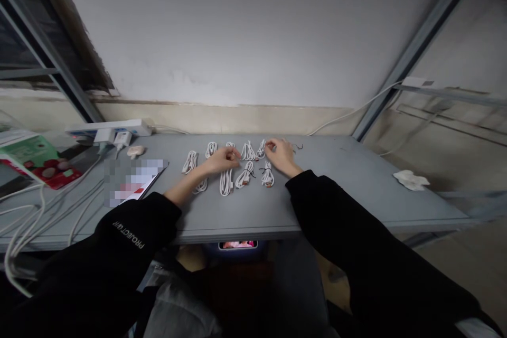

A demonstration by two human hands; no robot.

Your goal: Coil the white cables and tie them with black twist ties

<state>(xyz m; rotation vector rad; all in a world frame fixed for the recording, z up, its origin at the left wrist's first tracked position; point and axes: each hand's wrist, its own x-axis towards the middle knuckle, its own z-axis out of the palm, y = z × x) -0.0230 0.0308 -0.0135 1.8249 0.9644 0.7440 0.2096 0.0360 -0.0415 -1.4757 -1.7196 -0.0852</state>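
Observation:
Several coiled white charging cables lie in two rough rows on the grey desk [336, 190]. My right hand [282, 155] has its fingertips at the right end of the back row, pinched at a coiled cable [261, 149]. Curled fingers and a bent thumb show on my left hand [222, 160], above the middle coils; whatever is between them is too small to make out. It partly covers a coil [226, 184] beneath it. Dark ties circle two front-row bundles, one cable [245, 175] near the middle and another cable [267, 175] on the right.
Left on the desk are a phone [137, 182], a power strip [134, 127] with plugged-in chargers, a small pale case [136, 151], a red-green box [41, 161] and loose cords. Small black ties [299, 146] lie right of my right hand, a crumpled tissue [411, 180] farther right.

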